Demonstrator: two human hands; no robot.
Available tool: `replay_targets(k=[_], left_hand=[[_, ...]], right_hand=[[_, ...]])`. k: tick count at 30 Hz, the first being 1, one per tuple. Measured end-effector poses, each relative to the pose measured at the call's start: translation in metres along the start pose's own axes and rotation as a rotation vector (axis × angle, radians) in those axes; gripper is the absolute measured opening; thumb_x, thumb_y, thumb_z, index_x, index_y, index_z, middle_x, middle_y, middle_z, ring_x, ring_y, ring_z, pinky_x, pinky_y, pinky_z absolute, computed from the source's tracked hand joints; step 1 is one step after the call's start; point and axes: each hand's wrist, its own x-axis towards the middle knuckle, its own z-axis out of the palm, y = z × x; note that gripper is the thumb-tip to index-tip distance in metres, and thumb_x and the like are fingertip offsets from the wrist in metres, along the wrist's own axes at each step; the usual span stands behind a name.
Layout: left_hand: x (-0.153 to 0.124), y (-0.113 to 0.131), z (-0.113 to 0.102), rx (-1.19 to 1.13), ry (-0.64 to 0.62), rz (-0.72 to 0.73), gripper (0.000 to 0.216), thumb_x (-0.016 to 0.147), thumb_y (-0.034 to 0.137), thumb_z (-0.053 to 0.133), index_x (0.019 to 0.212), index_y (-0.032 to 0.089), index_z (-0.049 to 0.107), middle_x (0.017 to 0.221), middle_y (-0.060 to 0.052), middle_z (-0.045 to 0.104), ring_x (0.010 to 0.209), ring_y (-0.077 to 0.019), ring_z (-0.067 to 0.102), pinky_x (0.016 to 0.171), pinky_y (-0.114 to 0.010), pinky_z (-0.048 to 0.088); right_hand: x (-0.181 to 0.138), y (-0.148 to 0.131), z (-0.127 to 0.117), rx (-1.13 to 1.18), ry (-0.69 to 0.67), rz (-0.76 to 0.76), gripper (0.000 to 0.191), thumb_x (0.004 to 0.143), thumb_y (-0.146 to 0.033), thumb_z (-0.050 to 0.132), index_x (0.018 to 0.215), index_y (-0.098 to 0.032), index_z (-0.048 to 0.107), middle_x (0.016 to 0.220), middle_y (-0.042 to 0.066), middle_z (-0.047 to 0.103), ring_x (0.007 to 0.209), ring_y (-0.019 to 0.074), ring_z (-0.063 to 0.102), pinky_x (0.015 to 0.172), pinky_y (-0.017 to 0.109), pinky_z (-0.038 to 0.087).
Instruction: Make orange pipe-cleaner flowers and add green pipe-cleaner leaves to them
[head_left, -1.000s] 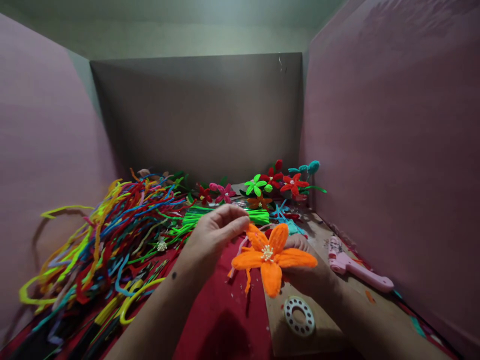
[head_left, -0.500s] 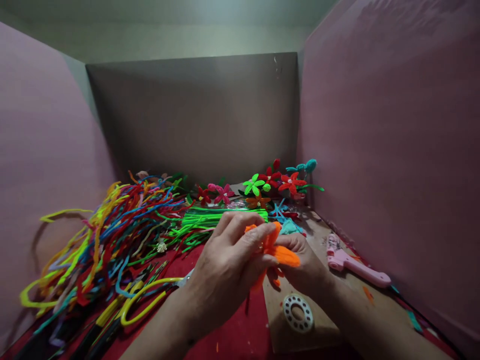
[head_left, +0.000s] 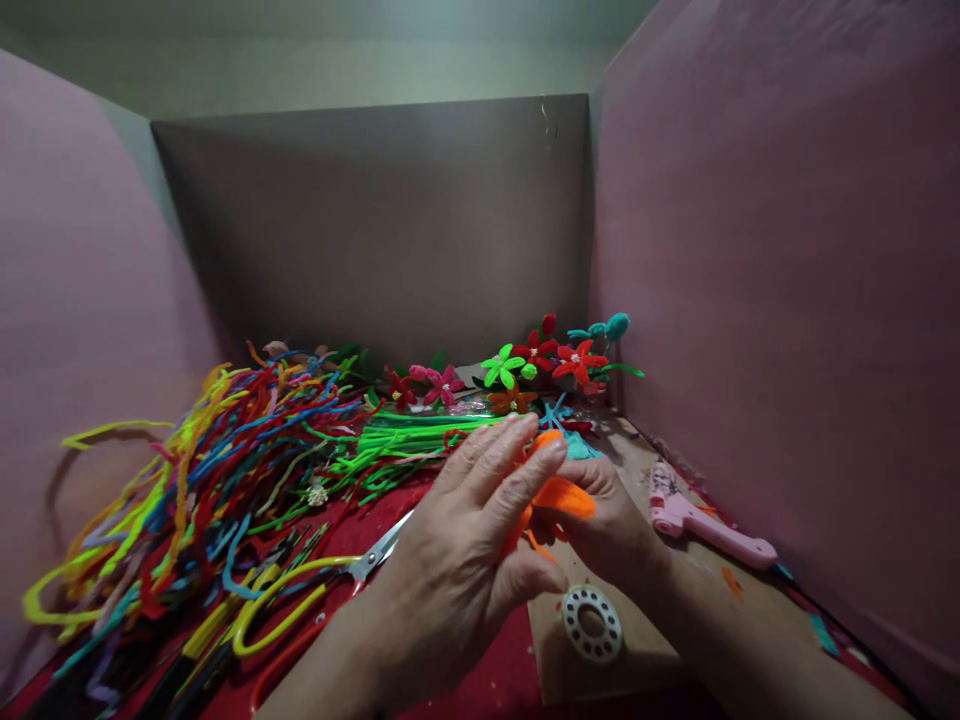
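Both hands meet at the middle of the view around an orange pipe-cleaner flower (head_left: 559, 492). My left hand (head_left: 469, 545) lies over the flower with its fingers stretched out and pressing on the petals, so most of the flower is hidden. My right hand (head_left: 611, 525) grips the flower from below and behind, fingers curled round it. A white ring-shaped disc (head_left: 592, 624) lies on a brown board (head_left: 645, 650) just below the hands.
A big heap of coloured pipe cleaners (head_left: 202, 480) fills the left. Scissors (head_left: 375, 555) lie by my left wrist. Finished flowers (head_left: 525, 365) stand at the back. A pink glue gun (head_left: 701, 525) lies on the right. Pink and grey walls close in on three sides.
A second ago the orange flower faced up, fully spread, held by my right hand. My left hand has come over it and now covers and folds the petals.
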Motion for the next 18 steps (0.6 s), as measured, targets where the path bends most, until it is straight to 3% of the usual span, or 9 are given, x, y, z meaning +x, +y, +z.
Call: replay_targets(k=[6,9,13,18], left_hand=[[0.002,0.001,0.009,0.149,-0.011,0.068,0.070,0.082,0.058,0.027,0.138,0.016,0.026,0.147,-0.009,0.026,0.135,-0.0225,0.017,0.109,-0.045,0.023],[0.000,0.003,0.004,0.118,0.010,0.037,0.069,0.085,0.056,0.023,0.140,0.015,0.020,0.146,-0.009,0.027,0.135,-0.0205,0.018,0.108,-0.042,0.025],[-0.002,0.007,0.007,0.144,0.065,-0.014,0.063,0.087,0.051,0.024,0.136,0.011,0.030,0.144,-0.014,0.030,0.135,-0.0250,0.018,0.106,-0.047,0.027],[0.000,0.011,0.019,0.161,0.185,-0.024,0.059,0.087,0.050,0.029,0.129,0.010,0.040,0.134,-0.016,0.043,0.129,-0.0281,0.029,0.102,-0.050,0.030]], right_hand=[[0.001,0.000,0.000,-0.024,0.040,-0.017,0.026,0.075,-0.024,0.060,0.050,-0.014,0.060,0.046,-0.002,0.052,0.042,0.0055,0.042,0.042,0.018,0.032],[0.000,-0.001,0.000,-0.102,0.040,-0.058,0.018,0.073,-0.020,0.061,0.056,-0.014,0.063,0.049,-0.003,0.052,0.045,0.0060,0.042,0.043,0.018,0.033],[0.000,-0.002,0.001,-0.278,0.079,-0.105,0.019,0.077,-0.020,0.056,0.060,-0.014,0.062,0.054,-0.002,0.050,0.052,0.0077,0.043,0.050,0.020,0.037],[-0.001,-0.002,0.003,-0.502,0.116,-0.211,0.025,0.080,-0.021,0.054,0.056,-0.014,0.057,0.052,-0.002,0.048,0.051,0.0089,0.043,0.049,0.021,0.036]])
